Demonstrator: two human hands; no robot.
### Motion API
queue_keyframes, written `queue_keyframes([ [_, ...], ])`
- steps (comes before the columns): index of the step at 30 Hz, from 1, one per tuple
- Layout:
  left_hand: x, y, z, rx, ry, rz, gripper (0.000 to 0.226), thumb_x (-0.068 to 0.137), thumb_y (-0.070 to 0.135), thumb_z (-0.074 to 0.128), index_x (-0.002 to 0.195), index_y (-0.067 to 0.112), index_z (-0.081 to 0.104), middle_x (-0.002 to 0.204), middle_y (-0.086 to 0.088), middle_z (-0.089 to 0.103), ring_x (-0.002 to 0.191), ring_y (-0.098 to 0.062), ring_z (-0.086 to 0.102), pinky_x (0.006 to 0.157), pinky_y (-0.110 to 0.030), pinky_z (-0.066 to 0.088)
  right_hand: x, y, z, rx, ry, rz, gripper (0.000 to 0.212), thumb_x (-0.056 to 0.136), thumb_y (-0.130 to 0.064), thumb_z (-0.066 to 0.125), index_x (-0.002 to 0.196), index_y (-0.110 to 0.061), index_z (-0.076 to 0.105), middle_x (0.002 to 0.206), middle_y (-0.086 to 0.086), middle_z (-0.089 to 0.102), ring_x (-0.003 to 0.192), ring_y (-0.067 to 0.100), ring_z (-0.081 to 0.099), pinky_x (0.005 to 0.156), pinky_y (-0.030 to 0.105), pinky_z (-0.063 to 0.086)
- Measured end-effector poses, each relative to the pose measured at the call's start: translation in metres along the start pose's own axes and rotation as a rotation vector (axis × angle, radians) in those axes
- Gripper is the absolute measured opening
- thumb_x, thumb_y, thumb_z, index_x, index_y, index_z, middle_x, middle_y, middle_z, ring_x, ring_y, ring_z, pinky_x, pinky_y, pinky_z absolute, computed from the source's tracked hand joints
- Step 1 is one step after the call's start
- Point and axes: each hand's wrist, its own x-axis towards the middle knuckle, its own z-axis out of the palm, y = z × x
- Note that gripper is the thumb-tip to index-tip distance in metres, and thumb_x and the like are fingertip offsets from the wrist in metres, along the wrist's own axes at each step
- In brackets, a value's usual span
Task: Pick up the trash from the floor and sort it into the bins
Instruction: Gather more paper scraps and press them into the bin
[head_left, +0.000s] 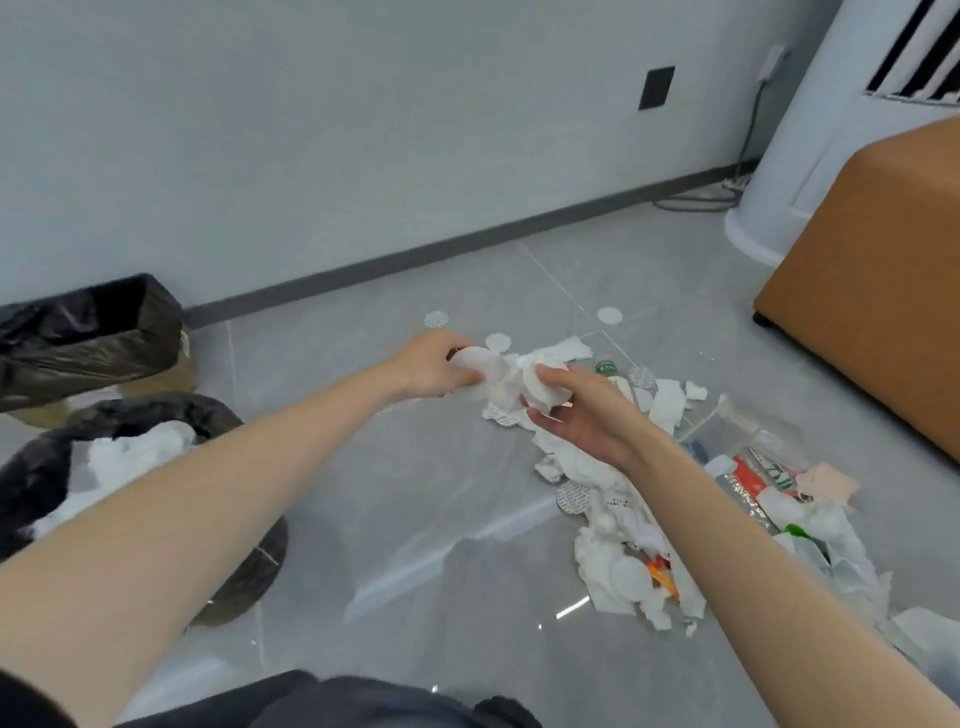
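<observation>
Both arms reach out over a pile of trash (623, 499) on the grey floor: crumpled white tissues, round white pads, plastic wrappers and small packets. My left hand (428, 366) grips a round white pad (480, 364) at the pile's far end. My right hand (582, 410) is closed on crumpled white tissue (543, 389) just beside it. A round bin with a black liner (47, 467) stands at the left and holds white tissues. Behind it a rectangular bin with a black liner (88, 332) stands against the wall.
An orange-brown padded seat (872, 291) stands at the right, a white cylindrical appliance (789, 156) behind it with cables along the skirting. Loose round pads (609, 315) lie beyond the pile. A clear plastic bag (748, 431) lies at the pile's right.
</observation>
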Motion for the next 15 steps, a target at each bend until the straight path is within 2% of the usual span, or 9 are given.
queue_keyframes([
  [3, -0.034, -0.026, -0.046, -0.083, 0.095, -0.089, 0.01, 0.09, 0.016, 0.06, 0.082, 0.02, 0.056, 0.085, -0.002, 0.055, 0.076, -0.018, 0.055, 0.066, -0.03, 0.053, 0.017, -0.005, 0.054, 0.007, -0.088, 0.033, 0.027, 0.09, -0.013, 0.061, 0.116, -0.007, 0.057, 0.106, 0.01, 0.06, 0.087, 0.021, 0.063, 0.067, 0.026, 0.057],
  [5, -0.057, -0.051, -0.069, -0.144, 0.148, -0.176, 0.004, 0.091, 0.018, 0.058, 0.095, 0.017, 0.059, 0.091, -0.001, 0.056, 0.08, -0.016, 0.055, 0.066, -0.026, 0.053, 0.024, -0.001, 0.09, -0.043, -0.157, 0.06, 0.033, 0.089, -0.014, 0.063, 0.12, -0.005, 0.058, 0.109, 0.011, 0.059, 0.091, 0.022, 0.062, 0.068, 0.028, 0.058],
  [8, -0.1, -0.096, -0.099, -0.252, 0.282, -0.331, 0.021, 0.092, 0.019, 0.058, 0.111, 0.01, 0.061, 0.102, -0.007, 0.059, 0.091, -0.019, 0.057, 0.071, -0.027, 0.054, 0.034, 0.013, 0.152, -0.126, -0.251, 0.118, 0.041, 0.088, -0.014, 0.064, 0.127, -0.004, 0.054, 0.112, 0.011, 0.058, 0.091, 0.022, 0.061, 0.069, 0.028, 0.058],
  [11, -0.144, -0.137, -0.117, -0.307, 0.416, -0.447, 0.019, 0.091, 0.019, 0.059, 0.106, 0.008, 0.062, 0.103, -0.011, 0.061, 0.092, -0.021, 0.059, 0.073, -0.03, 0.054, 0.038, 0.033, 0.209, -0.249, -0.356, 0.176, 0.038, 0.089, -0.015, 0.063, 0.125, -0.007, 0.052, 0.113, 0.01, 0.057, 0.091, 0.021, 0.06, 0.072, 0.028, 0.058],
  [13, -0.169, -0.163, -0.121, -0.303, 0.443, -0.499, 0.02, 0.091, 0.021, 0.06, 0.105, 0.007, 0.062, 0.102, -0.01, 0.062, 0.091, -0.021, 0.06, 0.072, -0.029, 0.054, 0.04, 0.05, 0.245, -0.354, -0.43, 0.2, 0.035, 0.09, -0.016, 0.063, 0.123, -0.01, 0.052, 0.114, 0.009, 0.057, 0.095, 0.021, 0.059, 0.075, 0.028, 0.056],
  [15, -0.189, -0.184, -0.119, -0.296, 0.467, -0.551, 0.021, 0.091, 0.024, 0.059, 0.104, 0.008, 0.062, 0.098, -0.007, 0.062, 0.091, -0.021, 0.06, 0.072, -0.03, 0.054, 0.042, 0.068, 0.276, -0.45, -0.469, 0.198, 0.036, 0.09, -0.016, 0.062, 0.124, -0.01, 0.052, 0.12, 0.01, 0.057, 0.1, 0.021, 0.058, 0.069, 0.026, 0.056],
])
